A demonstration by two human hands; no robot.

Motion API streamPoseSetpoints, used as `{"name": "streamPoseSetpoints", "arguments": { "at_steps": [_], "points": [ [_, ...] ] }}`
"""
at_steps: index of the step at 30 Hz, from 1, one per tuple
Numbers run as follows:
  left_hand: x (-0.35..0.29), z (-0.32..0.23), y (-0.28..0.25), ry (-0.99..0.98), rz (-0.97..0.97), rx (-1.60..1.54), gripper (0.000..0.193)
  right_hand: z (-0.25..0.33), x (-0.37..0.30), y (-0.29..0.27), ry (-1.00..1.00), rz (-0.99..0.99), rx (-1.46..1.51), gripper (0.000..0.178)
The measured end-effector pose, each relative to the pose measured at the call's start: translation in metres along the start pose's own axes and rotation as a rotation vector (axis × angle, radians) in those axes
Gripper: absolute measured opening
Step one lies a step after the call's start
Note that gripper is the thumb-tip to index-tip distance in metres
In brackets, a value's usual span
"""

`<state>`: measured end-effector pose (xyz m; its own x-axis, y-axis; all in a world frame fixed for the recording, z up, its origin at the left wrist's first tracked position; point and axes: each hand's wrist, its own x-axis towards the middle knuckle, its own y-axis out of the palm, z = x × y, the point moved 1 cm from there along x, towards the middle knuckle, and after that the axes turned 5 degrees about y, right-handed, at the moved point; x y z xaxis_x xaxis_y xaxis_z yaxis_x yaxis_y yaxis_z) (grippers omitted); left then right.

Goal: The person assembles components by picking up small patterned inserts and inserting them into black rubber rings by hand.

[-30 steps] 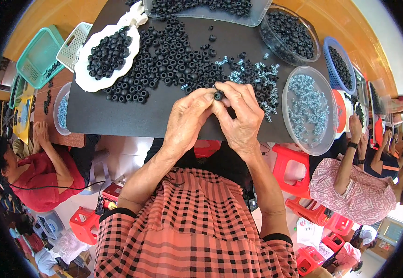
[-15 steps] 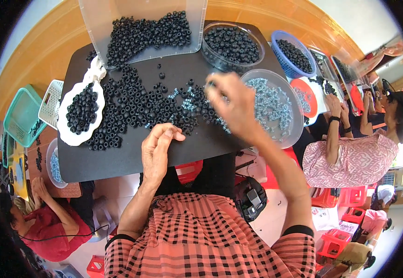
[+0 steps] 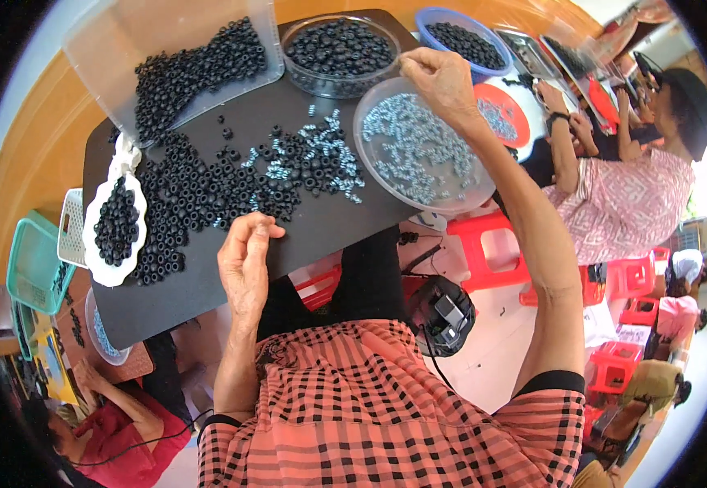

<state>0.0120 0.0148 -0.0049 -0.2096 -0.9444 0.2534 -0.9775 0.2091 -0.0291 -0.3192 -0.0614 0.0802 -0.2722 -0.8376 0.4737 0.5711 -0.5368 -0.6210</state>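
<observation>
My left hand [image 3: 244, 262] is over the near edge of the dark table [image 3: 166, 302], thumb and fingers pinched; anything between them is too small to make out. Farther off and to the right, my right hand [image 3: 445, 85] is closed above the far rim of a clear round bowl [image 3: 477, 189], its fingertips curled out of sight. Small, light-blue, coil-like pieces [image 3: 418, 138] lie in that bowl. Between my hands spreads a pile of black ring-shaped parts [image 3: 199, 179], with more blue coil-like pieces [image 3: 333, 150] strewn over its right side.
Black parts also fill a tipped clear bin [image 3: 93, 73], a clear round tub [image 3: 345, 85], a blue basket [image 3: 427, 23] and a white scalloped dish [image 3: 109, 275]. One person [image 3: 614, 195] sits at right, another [image 3: 130, 443] at lower left. Red stools [image 3: 471, 236] stand on the floor.
My right hand has swung from the pile out to the far right, over the bowl's far side. The view has turned, shifting the table leftward. My left hand stays pinched.
</observation>
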Motion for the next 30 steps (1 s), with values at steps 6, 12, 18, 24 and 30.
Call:
{"name": "streamPoseSetpoints", "arguments": {
  "at_steps": [6, 12, 18, 24, 30],
  "points": [
    [-0.001, -0.001, 0.000, 0.005, -0.030, 0.046, 0.017, -0.017, -0.049, -0.061, 0.144, 0.263, -0.133, 0.021],
    [-0.002, 0.001, 0.000, 0.062, -0.033, 0.106, 0.015, -0.026, -0.083, -0.053, 0.073, 0.456, -0.271, 0.022],
    [-0.003, -0.001, 0.001, 0.048, -0.035, 0.115, 0.015, -0.033, -0.077, -0.059, 0.317, 0.319, 0.099, 0.025],
    [-0.001, -0.003, 0.002, 0.066, -0.028, 0.142, 0.015, -0.046, -0.084, -0.065, 0.243, 0.268, -0.091, 0.025],
    [-0.001, -0.003, 0.001, 0.099, -0.038, 0.191, 0.016, -0.028, -0.090, -0.074, 0.167, 0.249, -0.453, 0.022]
  ]
}}
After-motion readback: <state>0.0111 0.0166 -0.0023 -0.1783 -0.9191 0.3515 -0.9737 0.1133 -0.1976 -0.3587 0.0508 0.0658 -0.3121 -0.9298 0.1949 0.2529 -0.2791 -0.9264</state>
